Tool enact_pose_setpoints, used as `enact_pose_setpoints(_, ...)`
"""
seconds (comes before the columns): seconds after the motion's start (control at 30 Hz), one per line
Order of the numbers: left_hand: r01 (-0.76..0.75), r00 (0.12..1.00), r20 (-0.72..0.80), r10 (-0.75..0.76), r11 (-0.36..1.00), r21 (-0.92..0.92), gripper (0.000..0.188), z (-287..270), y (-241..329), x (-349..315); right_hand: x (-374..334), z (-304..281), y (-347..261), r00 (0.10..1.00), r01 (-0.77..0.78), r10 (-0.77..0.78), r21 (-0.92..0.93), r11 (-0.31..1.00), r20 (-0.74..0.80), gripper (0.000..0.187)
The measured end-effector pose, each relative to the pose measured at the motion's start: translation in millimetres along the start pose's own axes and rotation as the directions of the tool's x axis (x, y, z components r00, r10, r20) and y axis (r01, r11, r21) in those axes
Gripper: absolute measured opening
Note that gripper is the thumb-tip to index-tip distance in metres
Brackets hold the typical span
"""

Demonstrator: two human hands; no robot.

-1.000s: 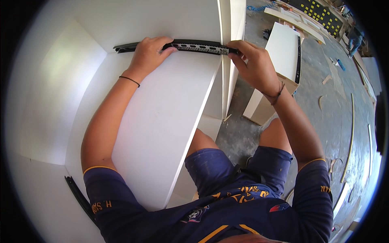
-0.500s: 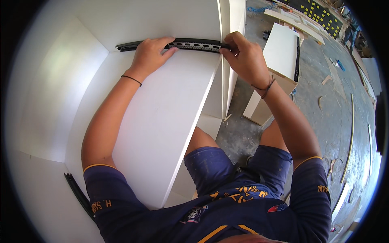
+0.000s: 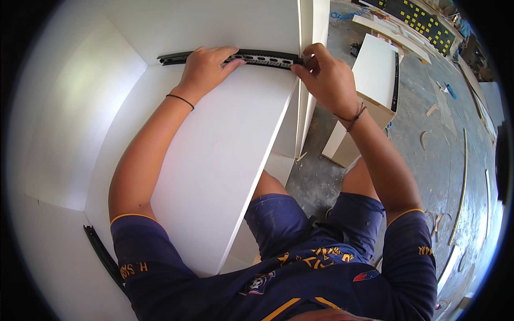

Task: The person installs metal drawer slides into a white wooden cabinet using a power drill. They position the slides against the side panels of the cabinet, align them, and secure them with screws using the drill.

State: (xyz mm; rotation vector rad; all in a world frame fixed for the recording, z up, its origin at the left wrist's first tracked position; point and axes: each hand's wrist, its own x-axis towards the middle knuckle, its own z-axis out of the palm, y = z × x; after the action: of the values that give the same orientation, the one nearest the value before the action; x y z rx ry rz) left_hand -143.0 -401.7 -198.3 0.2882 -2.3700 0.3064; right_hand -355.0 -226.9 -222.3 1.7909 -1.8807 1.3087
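A black drawer slide lies lengthwise against the far white side panel, just above the white shelf of a cabinet. Slots and a paler inner strip show along its middle. My left hand grips the slide near its middle, thumb below and fingers above. At the slide's front end, by the panel's edge, my right hand pinches it between thumb and fingers. A second black drawer slide sits on the near side panel at lower left, partly hidden by my left sleeve.
To the right, a white drawer box with a black slide along its side stands on the grey concrete floor. Wood strips and scraps lie about. Boards are at the back. My legs are beside the shelf's front edge.
My left hand has shifted slightly right along the slide. My right hand stays at the front end. The whole view has moved a little.
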Motion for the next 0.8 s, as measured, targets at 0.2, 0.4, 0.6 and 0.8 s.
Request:
enact_pose_setpoints(0.2,-0.023,1.0,-0.014,0.023,0.998,0.054,0.028,2.0,0.8,0.7,0.0,-0.1,3.9,0.998,0.069,-0.069,-0.023,0.997,-0.011,0.026)
enact_pose_setpoints(0.4,-0.01,1.0,-0.016,0.011,0.999,0.039,0.028,1.1,2.9,1.6,2.8,5.6,2.4,0.999,0.038,-0.037,-0.042,0.998,0.005,0.026)
enact_pose_setpoints(0.6,-0.026,0.999,-0.025,0.027,0.999,0.045,0.026,2.3,3.0,1.7,3.3,7.5,-0.1,1.0,0.008,-0.009,-0.049,0.999,-0.014,0.034)
enact_pose_setpoints(0.8,0.003,1.0,-0.008,-0.003,0.999,0.047,0.026,0.5,3.8,0.6,5.6,9.2,-7.4,0.998,-0.057,0.056,-0.09,0.994,-0.008,0.039)
